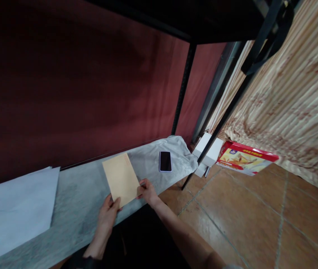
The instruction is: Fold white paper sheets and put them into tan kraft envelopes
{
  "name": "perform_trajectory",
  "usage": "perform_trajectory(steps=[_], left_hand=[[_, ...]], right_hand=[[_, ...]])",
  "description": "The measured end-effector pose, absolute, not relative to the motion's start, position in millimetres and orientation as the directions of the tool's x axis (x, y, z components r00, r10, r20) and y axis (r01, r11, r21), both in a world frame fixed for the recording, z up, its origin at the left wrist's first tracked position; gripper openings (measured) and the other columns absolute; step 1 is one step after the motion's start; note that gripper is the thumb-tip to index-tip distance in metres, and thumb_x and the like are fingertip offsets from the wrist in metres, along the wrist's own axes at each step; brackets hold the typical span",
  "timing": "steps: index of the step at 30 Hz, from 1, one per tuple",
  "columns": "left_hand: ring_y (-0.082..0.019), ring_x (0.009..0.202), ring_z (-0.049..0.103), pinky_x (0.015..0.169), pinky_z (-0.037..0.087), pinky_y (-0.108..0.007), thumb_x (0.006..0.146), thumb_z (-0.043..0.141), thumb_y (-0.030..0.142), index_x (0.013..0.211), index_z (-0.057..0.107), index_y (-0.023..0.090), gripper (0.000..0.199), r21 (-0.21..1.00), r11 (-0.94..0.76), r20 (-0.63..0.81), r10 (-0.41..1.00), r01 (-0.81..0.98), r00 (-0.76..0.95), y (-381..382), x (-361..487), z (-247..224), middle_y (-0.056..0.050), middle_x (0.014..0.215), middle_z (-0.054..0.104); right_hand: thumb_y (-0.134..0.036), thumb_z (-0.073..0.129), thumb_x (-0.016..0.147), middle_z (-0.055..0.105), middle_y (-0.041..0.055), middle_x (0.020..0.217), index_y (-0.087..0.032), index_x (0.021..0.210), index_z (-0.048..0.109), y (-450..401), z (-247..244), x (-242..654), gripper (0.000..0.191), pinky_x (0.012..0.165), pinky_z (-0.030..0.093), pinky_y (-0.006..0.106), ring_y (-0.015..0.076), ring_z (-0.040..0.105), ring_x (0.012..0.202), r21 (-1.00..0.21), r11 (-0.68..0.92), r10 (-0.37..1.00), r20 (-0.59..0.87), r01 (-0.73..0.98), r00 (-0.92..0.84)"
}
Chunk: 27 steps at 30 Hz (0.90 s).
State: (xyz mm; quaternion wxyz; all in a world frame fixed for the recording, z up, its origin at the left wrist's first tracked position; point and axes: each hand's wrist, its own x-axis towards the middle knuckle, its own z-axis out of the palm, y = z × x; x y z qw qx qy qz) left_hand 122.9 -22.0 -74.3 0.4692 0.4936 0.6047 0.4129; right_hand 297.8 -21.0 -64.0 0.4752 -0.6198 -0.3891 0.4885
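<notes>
A tan paper envelope with faint reddish print near its far right corner is held between my two hands over the grey shelf. My left hand grips its near left corner, thumb on top. On the right edge, my right hand pinches the paper close to the near corner. To the right of the envelope a smartphone with a dark screen and a pale purple rim lies flat, apart from both hands.
Large white sheets lie on the left of the cloth-covered shelf. Black metal posts rise at its right end. On the tiled floor stand white boxes and a red printed box, beside a patterned curtain.
</notes>
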Motion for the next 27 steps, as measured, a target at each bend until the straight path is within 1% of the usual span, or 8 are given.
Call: perform_trajectory(steps=[4, 10, 12, 14, 16, 19, 24, 27], left_hand=[[-0.019, 0.075, 0.071, 0.062, 0.057, -0.029, 0.082, 0.063, 0.027, 0.12, 0.063, 0.016, 0.039, 0.959, 0.251, -0.247, 0.968, 0.131, -0.048, -11, 145, -66, -0.007, 0.093, 0.077], [-0.016, 0.077, 0.072, 0.059, 0.055, -0.023, 0.084, 0.064, 0.016, 0.126, 0.061, 0.017, 0.043, 0.945, 0.326, -0.327, 0.945, 0.019, 0.029, 6, 185, -57, -0.009, 0.102, 0.077], [-0.015, 0.077, 0.072, 0.06, 0.054, -0.022, 0.084, 0.063, 0.013, 0.126, 0.061, 0.017, 0.043, 0.943, 0.332, -0.332, 0.943, 0.001, 0.036, 11, 194, -58, -0.009, 0.103, 0.077], [-0.015, 0.078, 0.072, 0.06, 0.054, -0.022, 0.083, 0.063, 0.012, 0.126, 0.061, 0.017, 0.043, 0.946, 0.325, -0.325, 0.945, -0.004, 0.041, 15, 202, -59, -0.009, 0.105, 0.077], [-0.016, 0.078, 0.073, 0.059, 0.054, -0.022, 0.082, 0.064, 0.012, 0.124, 0.062, 0.016, 0.042, 0.949, 0.314, -0.313, 0.948, -0.006, 0.062, 21, 210, -60, -0.01, 0.104, 0.077], [-0.016, 0.075, 0.072, 0.058, 0.053, -0.022, 0.08, 0.066, 0.011, 0.119, 0.064, 0.015, 0.039, 0.949, 0.314, -0.311, 0.946, -0.02, 0.086, 32, 226, -58, -0.009, 0.099, 0.077], [-0.017, 0.074, 0.072, 0.058, 0.054, -0.023, 0.076, 0.07, 0.012, 0.108, 0.067, 0.015, 0.032, 0.949, 0.315, -0.31, 0.943, -0.026, 0.119, 50, 253, -56, -0.01, 0.095, 0.077], [-0.017, 0.072, 0.072, 0.059, 0.055, -0.023, 0.076, 0.069, 0.012, 0.106, 0.066, 0.015, 0.03, 0.952, 0.305, -0.301, 0.943, -0.006, 0.146, 53, 259, -61, -0.01, 0.09, 0.077]], right_hand=[[-0.032, 0.054, 0.095, 0.064, 0.0022, 0.074, -0.022, 0.104, 0.056, -19, -69, 315, 0.014, 0.056, 0.06, 0.033, 0.0213, 0.068, 0.065, -0.983, -0.183, 0.945, -0.176, -0.003, 0.276], [-0.022, 0.043, 0.088, 0.07, 0.0058, 0.086, -0.018, 0.111, 0.061, -15, -67, 351, 0.029, 0.055, 0.059, 0.034, 0.0235, 0.069, 0.071, -0.986, -0.093, 0.93, -0.036, 0.141, 0.365], [-0.019, 0.044, 0.087, 0.07, 0.0052, 0.088, -0.018, 0.112, 0.063, -18, -67, 362, 0.031, 0.065, 0.06, 0.035, 0.0226, 0.069, 0.075, -0.981, -0.08, 0.929, -0.008, 0.179, 0.371], [-0.017, 0.047, 0.087, 0.07, 0.0064, 0.097, -0.018, 0.115, 0.064, -25, -68, 370, 0.033, 0.083, 0.059, 0.038, 0.0226, 0.068, 0.088, -0.954, -0.036, 0.921, 0.083, 0.298, 0.38], [-0.015, 0.048, 0.088, 0.068, 0.0094, 0.113, -0.019, 0.12, 0.063, -31, -70, 375, 0.036, 0.098, 0.053, 0.041, 0.0236, 0.065, 0.105, -0.877, 0.036, 0.908, 0.229, 0.48, 0.351], [-0.013, 0.047, 0.09, 0.06, 0.0136, 0.133, -0.019, 0.129, 0.06, -38, -73, 378, 0.042, 0.107, 0.048, 0.044, 0.025, 0.056, 0.125, -0.727, 0.119, 0.894, 0.375, 0.676, 0.246], [-0.017, 0.045, 0.097, 0.044, 0.0165, 0.155, -0.017, 0.152, 0.041, -37, -75, 379, 0.055, 0.115, 0.041, 0.05, 0.0273, 0.04, 0.144, -0.537, 0.155, 0.888, 0.444, 0.829, 0.122], [-0.025, 0.045, 0.101, 0.038, 0.0157, 0.16, -0.015, 0.155, 0.037, -35, -80, 378, 0.056, 0.118, 0.037, 0.05, 0.0268, 0.034, 0.149, -0.4, 0.2, 0.906, 0.422, 0.894, -0.013]])
